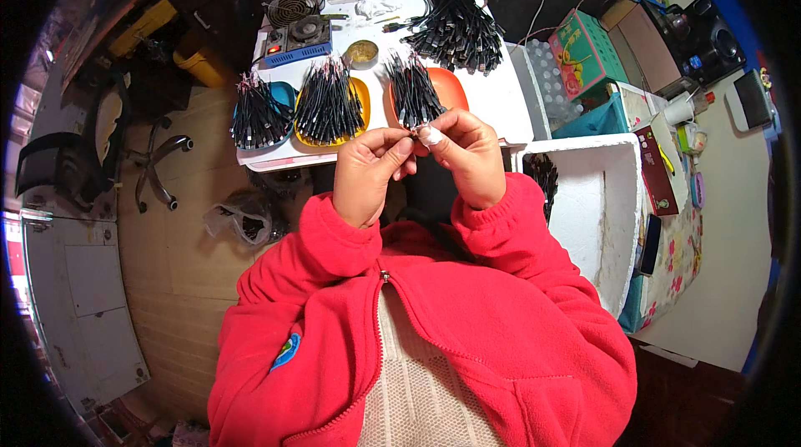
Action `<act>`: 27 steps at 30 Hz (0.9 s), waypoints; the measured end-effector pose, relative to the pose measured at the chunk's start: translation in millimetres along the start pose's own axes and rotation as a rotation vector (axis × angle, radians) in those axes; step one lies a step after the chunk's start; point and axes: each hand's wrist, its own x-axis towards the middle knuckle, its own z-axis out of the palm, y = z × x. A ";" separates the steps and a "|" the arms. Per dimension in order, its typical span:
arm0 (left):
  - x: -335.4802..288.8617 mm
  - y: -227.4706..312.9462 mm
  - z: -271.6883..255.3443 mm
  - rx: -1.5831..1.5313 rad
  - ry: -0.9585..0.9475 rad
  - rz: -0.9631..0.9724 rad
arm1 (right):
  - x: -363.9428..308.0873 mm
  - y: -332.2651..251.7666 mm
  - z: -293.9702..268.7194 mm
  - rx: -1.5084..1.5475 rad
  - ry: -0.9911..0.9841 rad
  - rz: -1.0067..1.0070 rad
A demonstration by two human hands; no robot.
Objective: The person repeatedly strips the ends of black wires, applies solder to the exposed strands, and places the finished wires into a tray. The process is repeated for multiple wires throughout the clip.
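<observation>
My left hand [371,172] and my right hand [474,159] meet in front of the table's near edge, fingertips pinched close together. A tiny dark piece shows between them; its kind is too small to tell. White wrapping covers the tip of my right thumb. Just beyond my hands, an orange plate [451,90] bears a bundle of short black cables [412,90] with thin reddish wire ends. To its left, similar cable bundles lie on a yellow plate [365,95] and a blue plate [284,93].
A larger heap of black cables [459,37] covers the table's back right. Behind the plates are a blue device [299,45] with a red light, a round tin [362,52] and a fan [292,5]. A white foam box [588,255] stands right; a plastic bag [244,220] lies on the floor.
</observation>
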 end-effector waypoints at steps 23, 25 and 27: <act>1.9 2.3 -7.6 -0.187 -0.093 -0.084 | 1.3 21.5 -8.4 0.365 0.010 0.200; 2.2 1.8 -8.3 -0.161 -0.082 -0.082 | 0.5 16.3 -8.0 0.200 0.049 0.153; 2.4 1.3 -8.6 -0.115 -0.075 -0.072 | 0.1 10.6 -7.5 0.050 0.045 0.122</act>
